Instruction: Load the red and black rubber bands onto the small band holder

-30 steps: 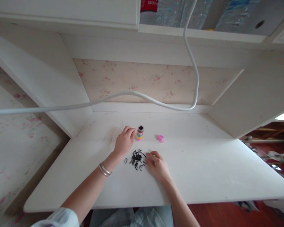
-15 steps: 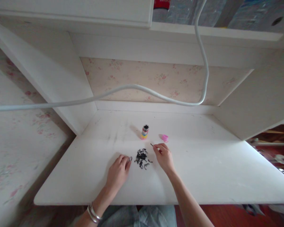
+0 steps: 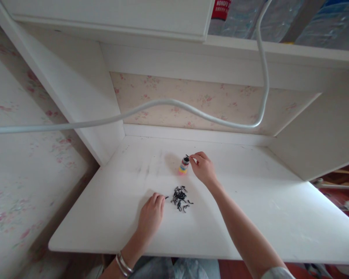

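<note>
Right hand [image 3: 203, 167]: fingers pinch a black band [image 3: 187, 155] at the mouth of the small bottle [image 3: 184, 166], just left of them. Left hand [image 3: 151, 213]: fingers pinch a second band [image 3: 166, 197]; pile of bands [image 3: 179, 197] right of them.

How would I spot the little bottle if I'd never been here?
Look at the white desk. Beyond the black pile, the bottle stands by the right hand. Unlike the pile, it has colourful sides, with yellow and pink near the bottom.
</note>
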The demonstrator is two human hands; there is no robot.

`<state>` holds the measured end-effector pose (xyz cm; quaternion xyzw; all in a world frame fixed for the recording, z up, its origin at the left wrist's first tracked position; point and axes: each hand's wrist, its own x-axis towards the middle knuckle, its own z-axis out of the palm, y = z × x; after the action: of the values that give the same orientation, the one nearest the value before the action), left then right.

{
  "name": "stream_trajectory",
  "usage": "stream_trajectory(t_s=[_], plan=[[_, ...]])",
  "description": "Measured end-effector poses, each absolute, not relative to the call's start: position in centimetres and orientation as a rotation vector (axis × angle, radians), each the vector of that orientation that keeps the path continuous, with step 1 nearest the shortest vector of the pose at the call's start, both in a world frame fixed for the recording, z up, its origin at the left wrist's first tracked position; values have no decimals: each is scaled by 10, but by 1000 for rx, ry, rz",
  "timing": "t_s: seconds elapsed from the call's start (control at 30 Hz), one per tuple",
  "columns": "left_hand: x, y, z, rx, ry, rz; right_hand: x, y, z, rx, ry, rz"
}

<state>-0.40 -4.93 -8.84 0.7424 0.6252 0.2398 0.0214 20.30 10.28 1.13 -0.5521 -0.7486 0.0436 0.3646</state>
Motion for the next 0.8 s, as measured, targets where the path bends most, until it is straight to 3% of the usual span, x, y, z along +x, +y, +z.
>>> stream_trajectory(t_s=[0.63, 0.8], plan=[[-5, -48, -82, 2144, 1934, 901, 212, 97, 15, -1380, -1873, 186], [-8, -39, -69, 1998, 1850, 1009, 224, 73, -8, -1361, -1721, 357]])
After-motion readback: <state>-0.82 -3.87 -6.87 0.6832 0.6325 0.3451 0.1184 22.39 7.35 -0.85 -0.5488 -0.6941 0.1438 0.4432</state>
